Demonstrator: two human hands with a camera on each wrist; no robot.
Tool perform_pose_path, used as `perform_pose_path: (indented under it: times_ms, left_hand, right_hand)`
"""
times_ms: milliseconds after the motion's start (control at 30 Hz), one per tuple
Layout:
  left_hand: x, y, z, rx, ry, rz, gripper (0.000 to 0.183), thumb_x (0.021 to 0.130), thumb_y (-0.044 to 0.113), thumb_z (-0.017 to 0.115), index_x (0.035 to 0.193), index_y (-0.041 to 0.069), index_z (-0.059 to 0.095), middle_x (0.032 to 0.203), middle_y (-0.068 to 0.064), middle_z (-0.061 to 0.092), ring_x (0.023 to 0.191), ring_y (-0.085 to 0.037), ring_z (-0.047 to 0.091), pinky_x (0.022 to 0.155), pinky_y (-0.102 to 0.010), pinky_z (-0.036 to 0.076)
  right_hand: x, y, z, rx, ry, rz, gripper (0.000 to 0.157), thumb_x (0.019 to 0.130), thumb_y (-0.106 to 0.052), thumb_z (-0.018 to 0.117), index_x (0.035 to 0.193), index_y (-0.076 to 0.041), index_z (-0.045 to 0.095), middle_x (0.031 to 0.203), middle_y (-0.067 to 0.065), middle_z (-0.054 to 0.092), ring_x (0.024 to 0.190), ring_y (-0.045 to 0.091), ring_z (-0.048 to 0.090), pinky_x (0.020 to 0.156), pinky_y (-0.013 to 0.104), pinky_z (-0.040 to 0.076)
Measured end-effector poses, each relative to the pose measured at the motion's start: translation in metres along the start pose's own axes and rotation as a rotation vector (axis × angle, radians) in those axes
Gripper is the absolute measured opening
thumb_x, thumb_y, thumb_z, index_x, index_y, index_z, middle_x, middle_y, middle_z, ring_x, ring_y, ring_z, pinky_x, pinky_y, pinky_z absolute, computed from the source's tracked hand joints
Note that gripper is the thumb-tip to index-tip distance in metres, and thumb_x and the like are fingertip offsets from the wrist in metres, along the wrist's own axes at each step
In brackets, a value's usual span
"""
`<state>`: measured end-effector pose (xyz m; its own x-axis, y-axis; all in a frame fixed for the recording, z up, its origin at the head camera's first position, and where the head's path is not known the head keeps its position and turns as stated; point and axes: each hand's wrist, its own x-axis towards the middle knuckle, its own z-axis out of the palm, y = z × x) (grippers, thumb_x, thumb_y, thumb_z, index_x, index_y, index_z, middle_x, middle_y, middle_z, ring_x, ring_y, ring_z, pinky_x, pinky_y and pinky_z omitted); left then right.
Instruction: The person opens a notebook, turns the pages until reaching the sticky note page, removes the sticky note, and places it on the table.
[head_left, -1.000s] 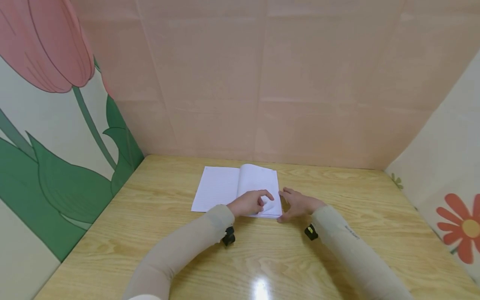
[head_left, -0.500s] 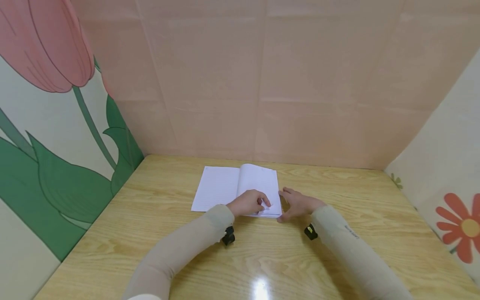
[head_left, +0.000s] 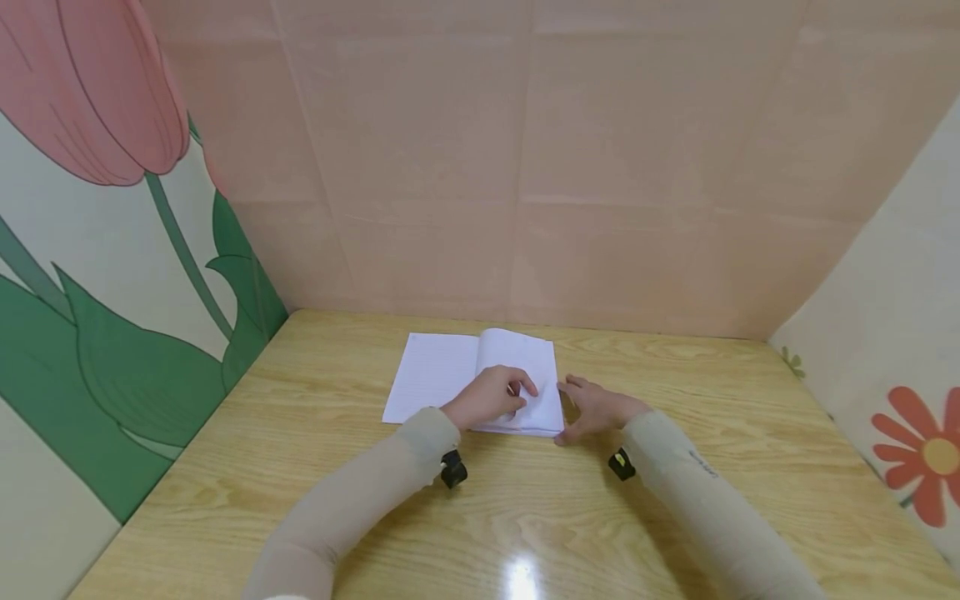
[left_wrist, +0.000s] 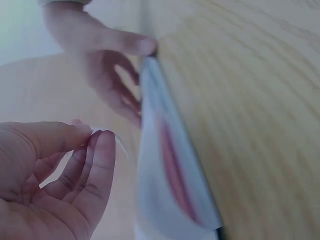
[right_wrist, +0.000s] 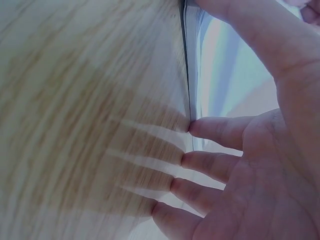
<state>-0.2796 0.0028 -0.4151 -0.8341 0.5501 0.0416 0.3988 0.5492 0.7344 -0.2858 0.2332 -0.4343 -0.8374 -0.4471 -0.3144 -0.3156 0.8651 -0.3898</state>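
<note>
One notebook (head_left: pixel 431 375) lies open on a wooden table (head_left: pixel 225 467). Over the notebook's right half, the left hand (head_left: pixel 487 396) pinches a thin sheet (left_wrist: pixel 98 130); the right hand (head_left: pixel 596 407) touches the notebook's right edge, fingers spread apart.

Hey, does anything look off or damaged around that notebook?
Only a reddish streak on the near edge of the notebook, in the left wrist view: it stands out amid white, too blurred to identify.

A wood-grain table (head_left: pixel 555 517) bears an open notebook (head_left: pixel 457 365).
</note>
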Motion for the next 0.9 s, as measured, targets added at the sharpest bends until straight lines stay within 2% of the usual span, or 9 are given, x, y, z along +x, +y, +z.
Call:
perform_pose_path:
  times_ms: [200, 467, 733, 900]
  left_hand:
    - [-0.01, 0.007, -0.016, -0.06, 0.058, 0.005, 0.015, 0.088, 0.003, 0.065, 0.101, 0.009, 0.071, 0.08, -0.002, 0.053, 0.07, -0.01, 0.057, 0.062, -0.022, 0.053]
    - [-0.027, 0.006, -0.04, -0.043, 0.155, 0.0, 0.015, 0.089, 0.007, 0.065, 0.099, 0.017, 0.07, 0.08, -0.003, 0.057, 0.067, -0.011, 0.061, 0.059, -0.024, 0.05]
    - [-0.044, -0.002, -0.062, -0.125, 0.239, 0.001, 0.018, 0.089, 0.005, 0.066, 0.105, 0.011, 0.069, 0.079, -0.006, 0.061, 0.069, -0.014, 0.064, 0.068, -0.039, 0.057]
    - [-0.055, -0.009, -0.074, -0.129, 0.283, -0.015, 0.019, 0.089, 0.006, 0.066, 0.107, 0.007, 0.069, 0.085, -0.007, 0.063, 0.072, -0.022, 0.067, 0.067, -0.037, 0.056]
  right_hand:
    - [0.0, 0.001, 0.0, -0.004, 0.001, 0.009, 0.109, 0.073, -0.049, 0.079, 0.149, 0.005, 0.024, 0.155, 0.03, 0.016, 0.142, 0.047, 0.019, 0.112, 0.061, 0.022]
    - [0.0, 0.001, 0.0, 0.001, -0.005, 0.016, 0.109, 0.074, -0.049, 0.079, 0.15, 0.004, 0.022, 0.157, 0.029, 0.014, 0.143, 0.046, 0.017, 0.113, 0.061, 0.02]
    - [0.001, 0.003, 0.001, 0.007, -0.007, -0.001, 0.109, 0.075, -0.047, 0.079, 0.15, 0.005, 0.02, 0.157, 0.029, 0.012, 0.144, 0.046, 0.015, 0.113, 0.061, 0.02]
    - [0.0, 0.002, 0.0, 0.006, -0.007, 0.001, 0.108, 0.075, -0.046, 0.079, 0.15, 0.005, 0.021, 0.157, 0.029, 0.012, 0.144, 0.046, 0.015, 0.113, 0.06, 0.02]
